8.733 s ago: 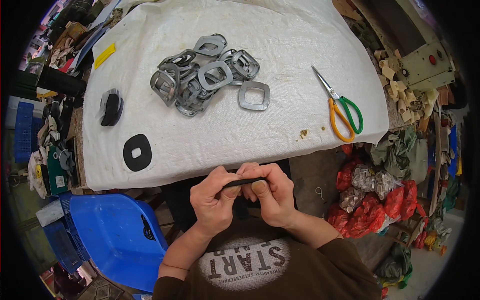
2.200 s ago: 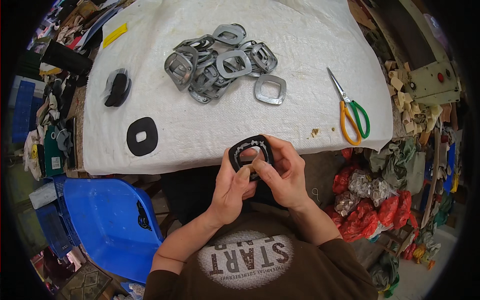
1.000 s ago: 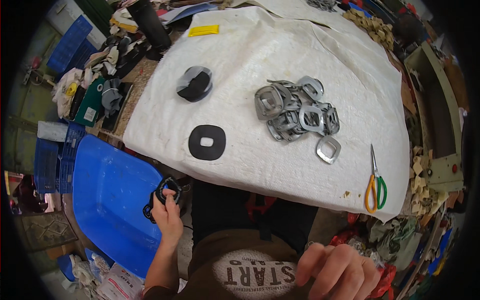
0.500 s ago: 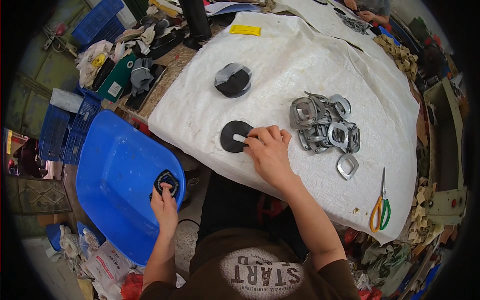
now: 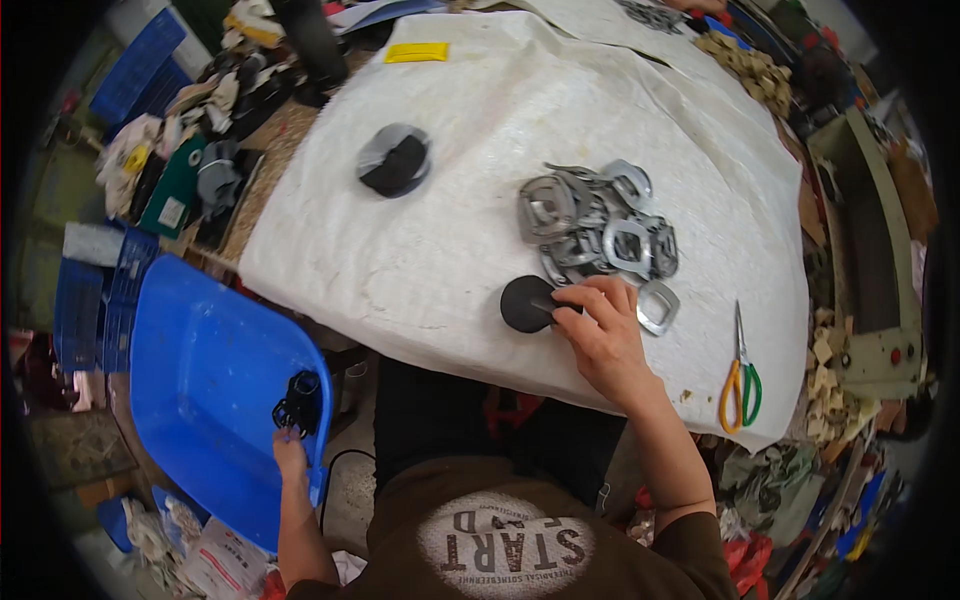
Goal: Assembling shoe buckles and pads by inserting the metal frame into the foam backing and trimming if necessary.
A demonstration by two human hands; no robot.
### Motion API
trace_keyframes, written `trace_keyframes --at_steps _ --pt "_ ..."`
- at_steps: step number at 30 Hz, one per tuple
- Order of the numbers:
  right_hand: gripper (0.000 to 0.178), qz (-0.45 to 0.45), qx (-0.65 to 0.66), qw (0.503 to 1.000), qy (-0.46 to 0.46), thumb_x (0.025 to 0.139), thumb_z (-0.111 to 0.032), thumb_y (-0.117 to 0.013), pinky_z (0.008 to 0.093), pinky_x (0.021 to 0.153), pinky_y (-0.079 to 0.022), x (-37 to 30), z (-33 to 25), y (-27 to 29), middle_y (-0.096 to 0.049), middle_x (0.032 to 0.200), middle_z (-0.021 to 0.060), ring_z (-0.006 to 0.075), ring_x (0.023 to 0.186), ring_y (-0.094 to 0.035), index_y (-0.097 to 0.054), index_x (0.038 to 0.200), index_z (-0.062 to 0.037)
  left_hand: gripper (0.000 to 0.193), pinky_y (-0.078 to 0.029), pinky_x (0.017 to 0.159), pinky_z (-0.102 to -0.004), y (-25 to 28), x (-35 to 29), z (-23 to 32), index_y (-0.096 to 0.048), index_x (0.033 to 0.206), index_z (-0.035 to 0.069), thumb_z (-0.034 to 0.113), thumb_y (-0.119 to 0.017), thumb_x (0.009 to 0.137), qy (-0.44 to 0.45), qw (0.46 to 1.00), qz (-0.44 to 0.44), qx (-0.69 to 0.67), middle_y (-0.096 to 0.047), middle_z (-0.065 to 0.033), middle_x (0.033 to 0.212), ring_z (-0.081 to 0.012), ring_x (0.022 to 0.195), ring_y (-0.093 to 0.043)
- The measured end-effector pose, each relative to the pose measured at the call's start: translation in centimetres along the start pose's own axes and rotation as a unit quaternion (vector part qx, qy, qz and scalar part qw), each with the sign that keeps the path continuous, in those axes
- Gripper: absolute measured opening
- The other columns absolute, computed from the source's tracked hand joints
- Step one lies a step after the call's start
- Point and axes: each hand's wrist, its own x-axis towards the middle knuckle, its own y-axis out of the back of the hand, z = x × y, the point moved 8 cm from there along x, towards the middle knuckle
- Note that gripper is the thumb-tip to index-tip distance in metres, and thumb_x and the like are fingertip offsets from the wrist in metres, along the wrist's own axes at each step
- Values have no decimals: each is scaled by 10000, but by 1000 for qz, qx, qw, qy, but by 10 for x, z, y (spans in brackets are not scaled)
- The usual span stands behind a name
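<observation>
Over the near edge of the white-covered table, my right hand (image 5: 608, 338) pinches the right side of a round black disc (image 5: 526, 304). My left hand (image 5: 290, 452) is down inside the blue tub (image 5: 215, 360), its fingertips against some black pieces (image 5: 298, 400); blur hides whether they grip one. A heap of grey, rounded-square metal buckles (image 5: 590, 220) lies just beyond my right hand, with one loose buckle (image 5: 656, 307) beside its fingers. Farther left on the cover sits a round stack of black and grey discs (image 5: 394, 160).
Scissors (image 5: 741, 385) with orange and green handles lie at the table's right. A yellow packet (image 5: 417, 52) is at the far edge. Blue crates (image 5: 95, 300) and cloth scraps crowd the left. A grey-green metal machine (image 5: 880, 260) stands at the right.
The black disc has moved right and nearer in my right hand, toward the buckles. My left hand has lowered with its black piece into the tub. The whole view has shifted.
</observation>
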Motion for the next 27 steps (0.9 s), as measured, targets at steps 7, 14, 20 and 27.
trace_keyframes --at_steps 7,14,20,27 --pt "244 -65 -55 995 -49 650 -58 -637 405 846 -366 -50 13 24 -536 1081 51 244 1011 -488 -586 886 -92 141 -399 657 -292 -21 -94 196 -539 949 -7 15 -521 811 -369 917 124 89 -500 -116 792 -188 724 -477" --pt "379 -6 -12 980 -196 667 -101 -703 400 863 -367 -86 62 53 -531 1147 88 291 1048 -474 -568 1019 -67 287 -405 869 -407 -168 -276 337 -607 980 44 -9 -583 699 -732 659 -160 65 -554 -126 1022 -299 1008 -533" --pt "473 43 -43 955 -289 652 -124 -724 407 922 -351 -97 92 55 -512 1220 104 296 1102 -447 -551 1082 -30 433 -317 976 -420 -232 -329 339 -583 1121 74 111 -669 698 -754 574 -280 154 -499 -110 1244 -261 1221 -419" --pt "558 146 35 940 -306 581 -28 -750 363 863 -423 -100 88 52 -527 1139 116 293 1043 -490 -540 1098 -30 448 -275 1003 -438 -242 -329 327 -573 1149 75 135 -672 715 -772 536 -275 202 -485 -95 1275 -255 1255 -379"
